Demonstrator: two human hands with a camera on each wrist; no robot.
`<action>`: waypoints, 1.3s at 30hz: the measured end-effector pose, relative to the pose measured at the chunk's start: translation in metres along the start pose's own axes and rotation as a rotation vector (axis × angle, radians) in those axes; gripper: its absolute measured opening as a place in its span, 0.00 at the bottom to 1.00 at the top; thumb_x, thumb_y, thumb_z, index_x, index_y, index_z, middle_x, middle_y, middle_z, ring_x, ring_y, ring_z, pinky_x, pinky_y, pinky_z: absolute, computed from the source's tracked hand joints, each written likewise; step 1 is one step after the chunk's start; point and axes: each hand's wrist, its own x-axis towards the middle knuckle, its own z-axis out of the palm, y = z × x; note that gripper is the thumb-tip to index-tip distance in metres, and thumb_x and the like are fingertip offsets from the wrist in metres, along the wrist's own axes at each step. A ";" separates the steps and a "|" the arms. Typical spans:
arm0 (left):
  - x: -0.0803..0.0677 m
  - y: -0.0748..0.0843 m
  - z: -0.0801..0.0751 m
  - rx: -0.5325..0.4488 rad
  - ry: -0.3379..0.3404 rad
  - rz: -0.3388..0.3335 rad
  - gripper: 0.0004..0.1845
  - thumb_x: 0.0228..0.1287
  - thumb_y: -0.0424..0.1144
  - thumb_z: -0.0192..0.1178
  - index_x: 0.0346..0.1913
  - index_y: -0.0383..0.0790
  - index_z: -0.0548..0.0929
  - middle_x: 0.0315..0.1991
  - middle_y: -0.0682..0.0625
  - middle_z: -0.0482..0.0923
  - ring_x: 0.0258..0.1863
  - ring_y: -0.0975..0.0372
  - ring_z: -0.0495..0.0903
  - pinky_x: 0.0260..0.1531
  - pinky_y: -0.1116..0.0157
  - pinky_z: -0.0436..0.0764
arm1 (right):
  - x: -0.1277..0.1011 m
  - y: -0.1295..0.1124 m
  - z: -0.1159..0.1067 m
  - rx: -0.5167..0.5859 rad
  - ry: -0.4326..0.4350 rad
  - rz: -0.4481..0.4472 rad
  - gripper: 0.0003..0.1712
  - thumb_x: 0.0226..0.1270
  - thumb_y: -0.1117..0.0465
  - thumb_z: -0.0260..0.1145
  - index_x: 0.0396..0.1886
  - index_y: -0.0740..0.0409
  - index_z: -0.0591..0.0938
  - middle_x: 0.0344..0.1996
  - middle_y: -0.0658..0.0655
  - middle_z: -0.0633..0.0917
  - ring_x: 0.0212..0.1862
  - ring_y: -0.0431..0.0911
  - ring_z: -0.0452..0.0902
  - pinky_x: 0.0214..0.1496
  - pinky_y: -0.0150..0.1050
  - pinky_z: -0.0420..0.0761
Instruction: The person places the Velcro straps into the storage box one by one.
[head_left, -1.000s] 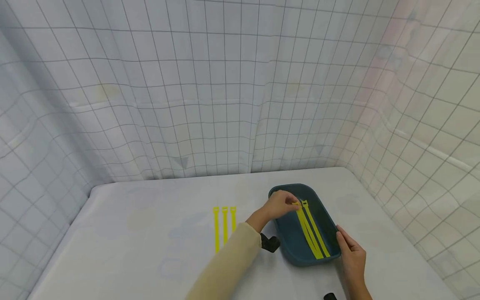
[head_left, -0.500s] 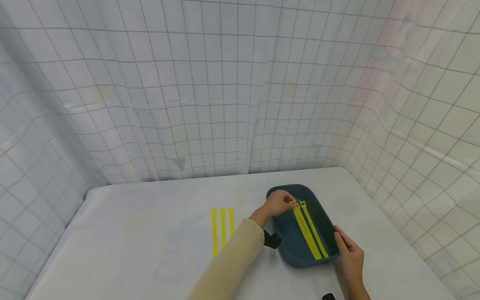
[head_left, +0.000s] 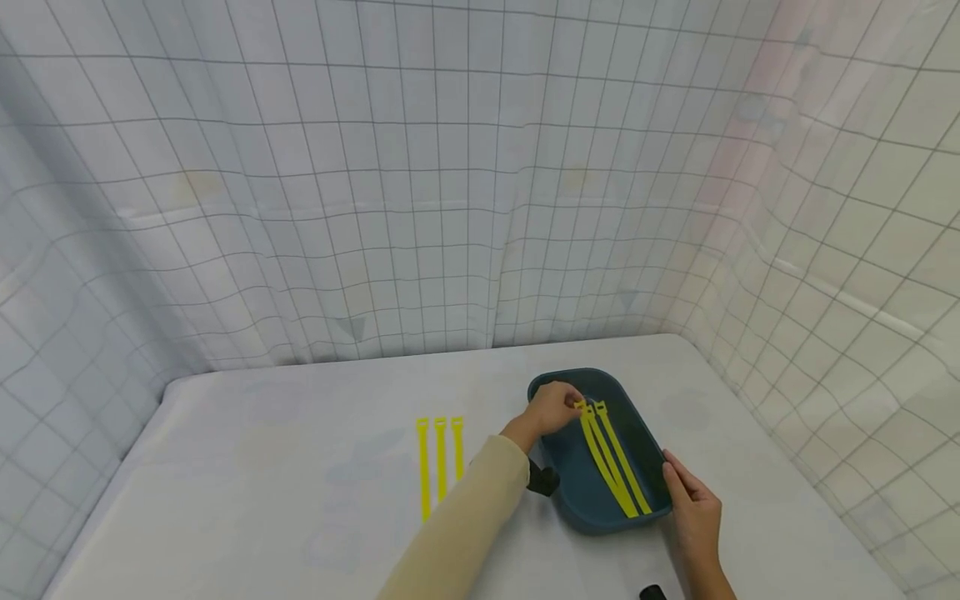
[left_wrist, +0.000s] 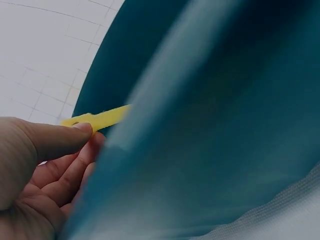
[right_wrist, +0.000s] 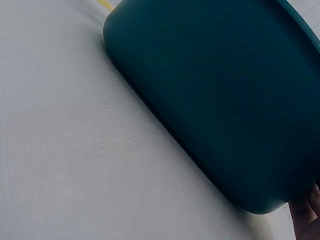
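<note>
My left hand (head_left: pixel 553 407) reaches into a dark teal tray (head_left: pixel 573 492) and pinches the slotted head of a yellow cable strap (left_wrist: pixel 107 118) between thumb and finger. That strap bows a little along its length. Beside it in the tray lie other yellow straps (head_left: pixel 617 446), roughly parallel, their tails together near the tray's front end. At the tray's front right corner my right hand (head_left: pixel 693 508) grips the rim, thumb on top. The right wrist view shows mostly the tray's outer wall (right_wrist: pixel 210 100), with a few fingers (right_wrist: pixel 302 215) at its lower corner.
Three more yellow straps (head_left: pixel 441 458) lie side by side on the white-covered table (head_left: pixel 285 483), left of the tray; the left sleeve (head_left: pixel 465 525) hides their lower ends. A white gridded curtain (head_left: pixel 420 208) closes off the back and sides.
The whole head view has shifted slightly. My left hand has drawn the pinched strap's head a little left, opening a gap between straps that lay together. The right hand keeps its grip.
</note>
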 end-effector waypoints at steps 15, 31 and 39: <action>0.003 0.005 -0.005 0.074 -0.076 -0.001 0.18 0.62 0.30 0.57 0.56 0.34 0.77 0.51 0.46 0.76 0.50 0.57 0.75 0.46 0.63 0.75 | 0.002 -0.002 0.000 -0.012 0.005 0.006 0.29 0.61 0.48 0.63 0.56 0.63 0.76 0.50 0.47 0.79 0.58 0.36 0.69 0.49 0.21 0.69; 0.003 0.003 -0.009 0.148 -0.173 0.022 0.21 0.64 0.31 0.54 0.61 0.33 0.71 0.58 0.45 0.71 0.55 0.56 0.71 0.50 0.63 0.73 | 0.000 -0.003 0.003 -0.051 -0.012 -0.007 0.30 0.63 0.47 0.61 0.57 0.63 0.76 0.51 0.50 0.79 0.58 0.37 0.69 0.48 0.20 0.69; -0.002 -0.003 -0.008 -0.036 -0.156 0.069 0.22 0.64 0.29 0.54 0.61 0.32 0.70 0.59 0.44 0.70 0.56 0.57 0.72 0.49 0.67 0.73 | -0.001 -0.001 0.001 -0.094 -0.010 0.001 0.31 0.63 0.45 0.60 0.58 0.62 0.75 0.52 0.51 0.78 0.58 0.38 0.68 0.48 0.19 0.69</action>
